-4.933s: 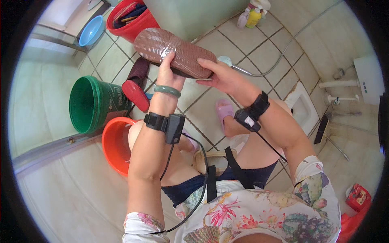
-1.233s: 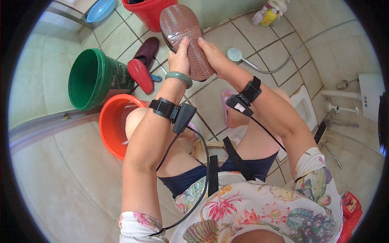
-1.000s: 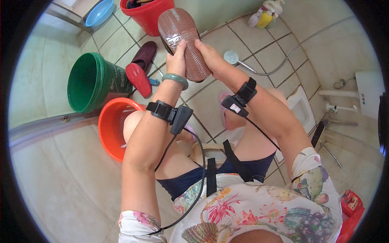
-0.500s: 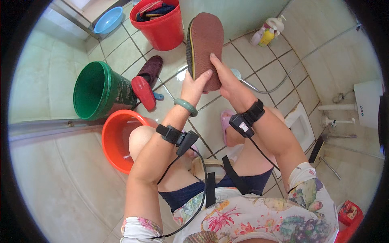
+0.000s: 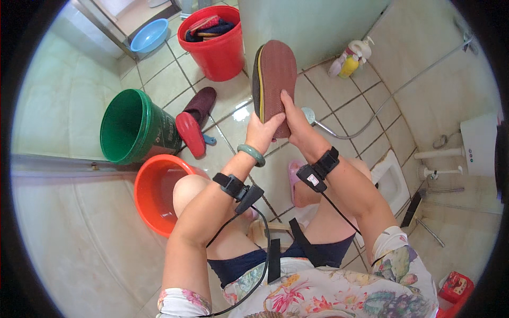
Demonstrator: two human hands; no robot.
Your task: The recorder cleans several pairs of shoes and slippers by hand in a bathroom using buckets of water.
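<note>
A slipper (image 5: pixel 278 79) with a ribbed brown-red sole and a yellow edge line is held up in front of me, its sole facing me. My left hand (image 5: pixel 261 131) grips its near end from the left, thumb on the sole. From the right, my right hand (image 5: pixel 297 117) closes on the same end, its thumb pressed along the sole. The fingers of both hands are mostly hidden behind the slipper. On the tiles to the left lie a maroon slipper (image 5: pixel 202 102) and a red sole-shaped piece (image 5: pixel 191 133). A small blue object (image 5: pixel 210 140) shows next to them.
Left of me stand a green bucket (image 5: pixel 154 130) and an orange basin (image 5: pixel 139 193). Farther off are a red bucket (image 5: pixel 216 61) filled with items and a blue basin (image 5: pixel 150 35). A shower head (image 5: pixel 308 115) with hose, pump bottles (image 5: pixel 350 62) and a squat toilet (image 5: pixel 391 177) are at right.
The slipper and both hands have come slightly nearer to me. My grip looks the same. The whole view has shifted a little, so the surroundings appear lower.
</note>
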